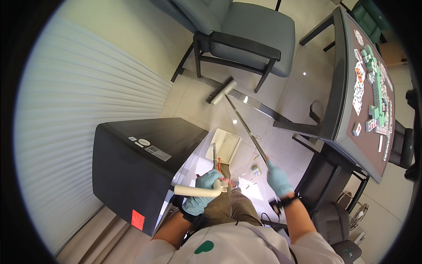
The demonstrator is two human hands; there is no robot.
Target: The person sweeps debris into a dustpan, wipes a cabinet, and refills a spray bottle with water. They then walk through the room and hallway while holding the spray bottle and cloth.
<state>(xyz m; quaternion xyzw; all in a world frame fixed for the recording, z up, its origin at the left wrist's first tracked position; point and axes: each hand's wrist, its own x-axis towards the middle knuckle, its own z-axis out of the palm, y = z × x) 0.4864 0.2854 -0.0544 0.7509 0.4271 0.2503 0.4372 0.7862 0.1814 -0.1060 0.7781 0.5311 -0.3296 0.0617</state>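
Note:
My right hand (279, 179), in a light blue glove, is closed round the thin metal pole of a broom (247, 130). The broom's head (222, 90), pale with dark bristles, is tilted near the metal floor strip, below the chair. My left hand (205, 188), gloved too, is wrapped round the long handle of a dustpan, near its bent cream grip (198, 190). Down on the floor ahead of that hand lies the cream dustpan (236, 152). Something red shows beside the left fingers, too small to name. A little jar (256, 170) and scraps lie between my hands.
A black cabinet (132, 176) stands close on my left, by a white pleated partition (92, 83). Ahead is a grey armchair (259, 31). On the right, a table (351, 127) bears tiles and cards. White paper (250, 190) lies near my legs.

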